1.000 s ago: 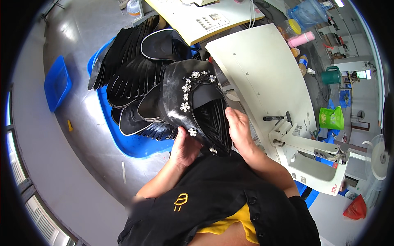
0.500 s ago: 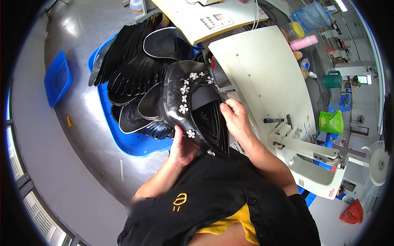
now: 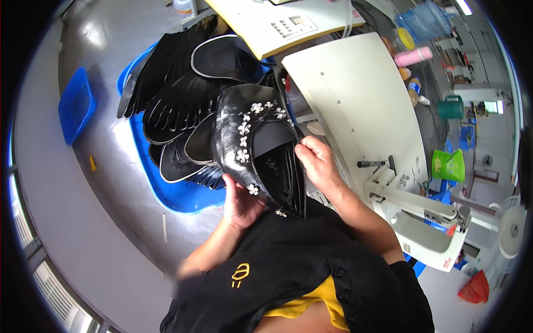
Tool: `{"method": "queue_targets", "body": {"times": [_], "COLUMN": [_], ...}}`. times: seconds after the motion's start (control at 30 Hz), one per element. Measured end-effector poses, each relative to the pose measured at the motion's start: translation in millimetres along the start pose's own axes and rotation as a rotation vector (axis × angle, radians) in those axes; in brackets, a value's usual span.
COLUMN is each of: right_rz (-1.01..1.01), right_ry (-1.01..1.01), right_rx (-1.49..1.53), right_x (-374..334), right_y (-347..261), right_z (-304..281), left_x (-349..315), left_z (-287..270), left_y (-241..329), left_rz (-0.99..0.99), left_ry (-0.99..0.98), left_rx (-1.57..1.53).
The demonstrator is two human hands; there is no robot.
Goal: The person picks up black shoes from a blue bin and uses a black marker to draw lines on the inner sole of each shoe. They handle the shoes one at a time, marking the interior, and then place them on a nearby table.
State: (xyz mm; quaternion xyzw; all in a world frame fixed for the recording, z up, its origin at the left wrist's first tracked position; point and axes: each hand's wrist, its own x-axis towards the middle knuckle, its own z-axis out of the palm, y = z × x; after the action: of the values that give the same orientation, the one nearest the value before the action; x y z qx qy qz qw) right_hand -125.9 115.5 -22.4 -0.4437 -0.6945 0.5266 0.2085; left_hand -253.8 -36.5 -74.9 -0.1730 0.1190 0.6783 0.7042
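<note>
A nested stack of black shiny shoe uppers [image 3: 229, 133], trimmed with silver flower ornaments, is held in front of me between both hands. My left hand [image 3: 242, 205] supports its lower left side; the thumb lies on the outside and the other fingers are hidden beneath. My right hand [image 3: 319, 164] pinches the stack's right edge between thumb and fingers. Inside the opening many thin black layers show. Just behind and left, more black shoe pieces [image 3: 180, 108] with pale edges lie fanned out in a large blue tub [image 3: 176, 201].
On the right stands a sewing machine [image 3: 413, 204] on a pale tabletop [image 3: 363, 94], with a black marker [image 3: 371, 164] beside it. A yellow-edged table [image 3: 244, 25] is ahead. A smaller blue tray [image 3: 78, 105] and a yellow object [image 3: 93, 163] lie on the floor at left.
The stack of shoe uppers has shifted slightly to the left in my hands' hold, and both hands have moved a little left with it. The grip looks the same.
</note>
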Motion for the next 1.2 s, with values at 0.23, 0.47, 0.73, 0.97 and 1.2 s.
{"method": "queue_targets", "body": {"times": [0.23, 0.47, 0.73, 0.97, 1.2], "right_rz": [-0.020, 0.299, 0.077, 0.013, 0.319], "right_ry": [0.036, 0.180, 0.249, -0.843, -0.811], "right_rx": [-0.121, -1.344, -0.646, -0.073, 0.680], "right_x": [-22, -51, -29, -54, -63], "right_y": [34, 144, 87, -113, -112], "right_z": [-55, -189, -154, -78, -73], "left_x": [12, 20, -9, -30, -26], "left_z": [-3, -62, -4, 137, 110], "left_y": [-2, -5, 28, 15, 6], "left_rz": [0.005, -0.233, 0.906, 0.869, 0.722], "left_ry": [0.033, 0.299, 0.572, -0.635, -0.567], "left_rx": [-0.025, 0.431, 0.842, 1.972, 1.682]}}
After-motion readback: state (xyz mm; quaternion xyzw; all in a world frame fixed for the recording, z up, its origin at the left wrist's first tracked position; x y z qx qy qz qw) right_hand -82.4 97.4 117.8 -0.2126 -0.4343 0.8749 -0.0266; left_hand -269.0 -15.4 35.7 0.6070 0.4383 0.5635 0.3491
